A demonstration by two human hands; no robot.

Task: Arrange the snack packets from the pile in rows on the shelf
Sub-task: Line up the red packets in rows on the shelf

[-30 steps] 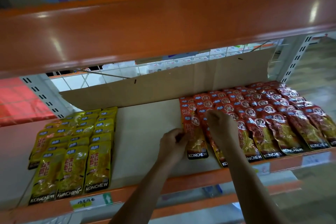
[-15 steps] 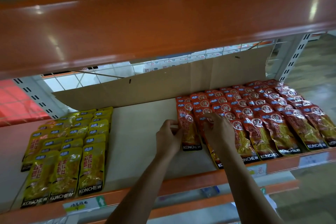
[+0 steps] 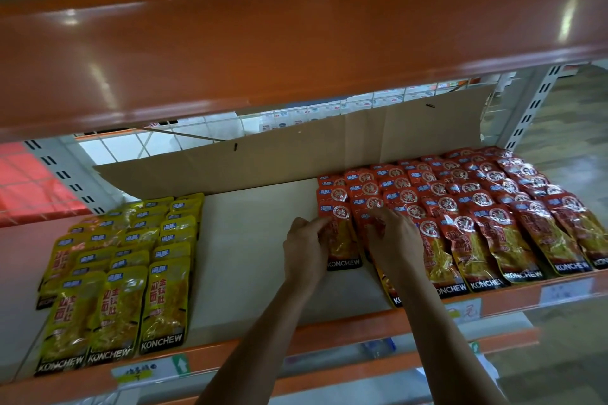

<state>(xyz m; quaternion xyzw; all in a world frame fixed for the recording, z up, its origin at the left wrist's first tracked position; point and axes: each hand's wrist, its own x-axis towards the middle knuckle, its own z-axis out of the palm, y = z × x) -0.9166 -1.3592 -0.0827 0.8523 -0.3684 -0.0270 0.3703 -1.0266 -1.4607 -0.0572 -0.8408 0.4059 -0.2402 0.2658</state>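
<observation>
Your left hand [image 3: 304, 251] has its fingers curled and pinches the left edge of the front red packet [image 3: 342, 240] in the leftmost column. Your right hand [image 3: 396, 242] lies just beside it at 3 o'clock, fingers bent down over the next column; whether it grips anything cannot be told. The hands are close but apart. From them the red packets [image 3: 493, 207] spread in overlapping rows toward 2 o'clock, flat on the shelf [image 3: 250, 256]. At 9 o'clock, well apart across bare board, lie the yellow packets [image 3: 131, 273]. A cardboard sheet [image 3: 296, 154] stands at 12 o'clock, under an orange beam [image 3: 296, 43]
</observation>
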